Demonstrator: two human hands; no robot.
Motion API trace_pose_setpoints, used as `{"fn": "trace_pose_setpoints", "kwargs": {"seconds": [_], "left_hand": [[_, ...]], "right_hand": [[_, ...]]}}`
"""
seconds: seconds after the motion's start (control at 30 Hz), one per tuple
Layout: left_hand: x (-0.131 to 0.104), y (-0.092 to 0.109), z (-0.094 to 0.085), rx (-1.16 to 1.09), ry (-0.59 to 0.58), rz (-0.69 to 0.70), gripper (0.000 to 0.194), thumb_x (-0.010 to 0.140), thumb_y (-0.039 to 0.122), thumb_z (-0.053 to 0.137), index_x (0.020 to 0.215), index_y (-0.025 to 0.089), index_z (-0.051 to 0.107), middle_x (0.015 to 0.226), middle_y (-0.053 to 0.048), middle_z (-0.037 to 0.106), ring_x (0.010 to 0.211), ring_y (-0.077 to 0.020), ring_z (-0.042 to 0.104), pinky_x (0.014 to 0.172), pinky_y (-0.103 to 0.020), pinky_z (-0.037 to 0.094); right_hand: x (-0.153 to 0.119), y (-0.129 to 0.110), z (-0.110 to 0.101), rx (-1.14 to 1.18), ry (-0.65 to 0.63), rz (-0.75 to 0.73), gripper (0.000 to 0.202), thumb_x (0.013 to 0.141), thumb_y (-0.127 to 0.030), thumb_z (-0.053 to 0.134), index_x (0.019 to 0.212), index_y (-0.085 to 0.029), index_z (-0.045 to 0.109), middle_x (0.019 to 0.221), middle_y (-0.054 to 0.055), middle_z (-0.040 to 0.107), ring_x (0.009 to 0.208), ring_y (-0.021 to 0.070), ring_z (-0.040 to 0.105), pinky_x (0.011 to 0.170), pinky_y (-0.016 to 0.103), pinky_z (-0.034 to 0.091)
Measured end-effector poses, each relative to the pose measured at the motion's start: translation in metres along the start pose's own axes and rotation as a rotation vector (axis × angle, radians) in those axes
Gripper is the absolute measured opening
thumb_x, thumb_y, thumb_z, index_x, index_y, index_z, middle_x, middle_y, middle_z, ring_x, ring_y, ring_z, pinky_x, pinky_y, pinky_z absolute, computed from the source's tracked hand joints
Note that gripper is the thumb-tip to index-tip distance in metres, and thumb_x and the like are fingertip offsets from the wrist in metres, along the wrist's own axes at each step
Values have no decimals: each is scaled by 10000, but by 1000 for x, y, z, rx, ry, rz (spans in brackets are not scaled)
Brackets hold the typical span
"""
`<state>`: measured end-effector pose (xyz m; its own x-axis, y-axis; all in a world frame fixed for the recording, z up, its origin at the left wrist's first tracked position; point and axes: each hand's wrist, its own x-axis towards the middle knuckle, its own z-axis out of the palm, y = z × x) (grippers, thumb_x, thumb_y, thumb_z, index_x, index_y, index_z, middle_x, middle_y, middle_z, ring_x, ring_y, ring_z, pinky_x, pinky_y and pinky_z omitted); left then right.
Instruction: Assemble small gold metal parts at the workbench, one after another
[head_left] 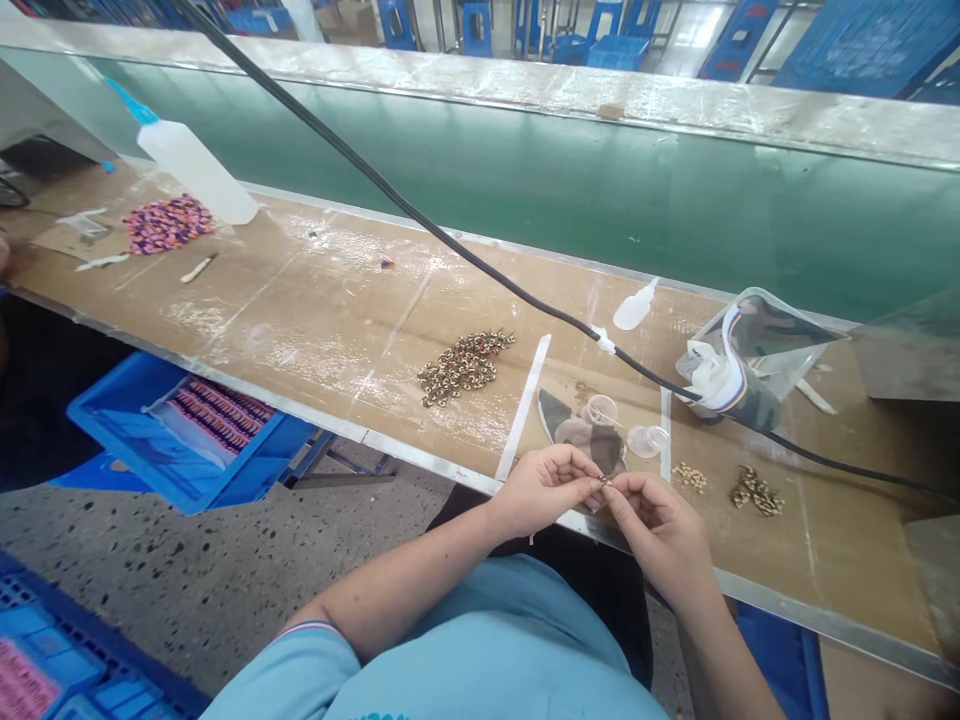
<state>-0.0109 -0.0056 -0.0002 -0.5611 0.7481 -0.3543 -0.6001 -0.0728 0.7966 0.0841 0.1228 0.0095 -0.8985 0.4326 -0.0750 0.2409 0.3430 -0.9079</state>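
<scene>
Near the table's front edge, my left hand (551, 485) and my right hand (660, 515) meet fingertip to fingertip. Both pinch a tiny gold-and-dark piece (604, 480), too small to make out in detail. Just beyond them lie a dark cloth (606, 448) and two small clear plastic cups, one (600, 410) with a thin stick across it and one (648, 440) to its right. To the right of my right hand are a small pile of pale beige bits (690, 478) and a small heap of dark-and-gold pieces (757, 492).
A larger heap of similar pieces (465, 365) lies left of my hands. A black cable (420, 215) crosses above the table. Farther off are a clear bag (787, 335), a white bottle (199, 170), a small squeeze bottle (636, 305), pink-purple pieces (169, 223) and a green conveyor belt (480, 170).
</scene>
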Motion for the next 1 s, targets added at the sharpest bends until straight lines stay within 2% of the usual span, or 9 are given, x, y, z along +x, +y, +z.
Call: {"fn": "trace_pose_setpoints", "kwargs": {"seconds": [0.13,0.23,0.33,0.47,0.57,0.67,0.83,1.0], "left_hand": [[0,0,-1,7,-13,0,441,623,478,772,804,115,600,673,-34,667,651,-135,656,725,-316,542],[0,0,-1,4,-21,5,460,626,500,762,816,111,608,680,-38,670,656,-138,660,726,-316,545],[-1,2,-1,-3,-24,8,461,633,510,754,815,110,616,688,-36,670,652,-131,657,714,-305,549],[-3,5,0,28,-22,3,421,651,472,757,824,110,631,681,-33,675,647,-122,649,713,-293,552],[-3,7,1,36,-5,-16,412,642,460,768,821,114,632,703,-37,690,664,-123,656,718,-285,552],[-2,7,2,21,23,-36,415,616,456,784,804,121,627,733,-39,702,668,-125,661,713,-284,554],[-2,9,3,29,27,-45,402,612,448,787,788,122,632,702,-36,696,649,-124,654,699,-283,554],[-3,9,3,32,26,-38,388,620,443,783,781,125,632,701,-32,692,650,-125,653,697,-286,554]], "right_hand": [[3,-7,-1,258,-106,254,415,702,-584,663,743,-176,604,555,-11,552,422,64,413,388,194,338],[5,-12,-2,324,-125,348,473,625,-619,706,717,-169,596,486,-49,470,401,43,346,378,179,277],[4,-12,-3,328,-103,367,495,596,-634,713,702,-166,590,496,-48,470,410,43,347,384,180,267],[0,-8,-3,249,-60,290,466,655,-628,667,703,-170,593,542,-23,515,440,61,388,401,194,302],[-2,-2,-6,117,16,179,424,712,-595,627,693,-172,610,600,7,559,491,83,448,447,211,359],[-5,7,-18,0,108,110,392,747,-564,599,698,-176,623,647,26,585,527,104,491,491,233,403],[-15,31,-53,-204,324,138,396,733,-581,595,724,-188,638,643,29,607,539,129,510,528,262,427],[-23,51,-84,-447,564,227,515,678,-690,552,712,-186,652,649,49,631,539,147,526,570,292,432]]}}
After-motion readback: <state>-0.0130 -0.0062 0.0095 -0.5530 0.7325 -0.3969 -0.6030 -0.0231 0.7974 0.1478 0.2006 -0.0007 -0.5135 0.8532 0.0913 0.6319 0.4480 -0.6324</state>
